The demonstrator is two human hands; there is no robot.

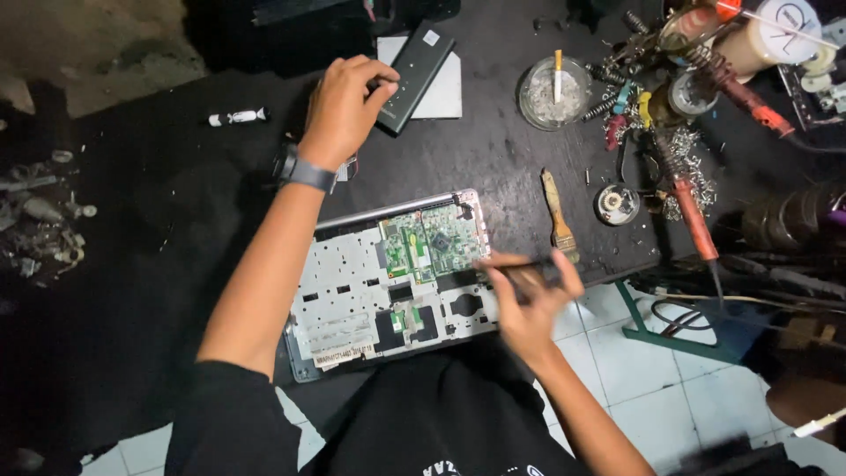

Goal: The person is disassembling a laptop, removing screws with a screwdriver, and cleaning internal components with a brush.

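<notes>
Opened laptop [388, 278] being serviced on the table [493, 150].
Left hand [348, 101] is gripping a battery pack [414, 75] beyond it; right hand [529, 295] is pinching a slim tool [520, 262] that, being blurred, may be slipping onto the circuit board [432, 242].

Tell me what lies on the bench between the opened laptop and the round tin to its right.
In the head view, a wooden-handled paintbrush lies on the dark bench between the opened laptop and the round tin.

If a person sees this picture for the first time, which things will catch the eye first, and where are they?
In the centre lies an opened laptop with its green circuit board bare; the right hand holds a thin dark tool at the board's edge. The left hand reaches up the dark table onto a long black battery pack. At upper right stand a glass ashtray and red-handled soldering irons.
</notes>
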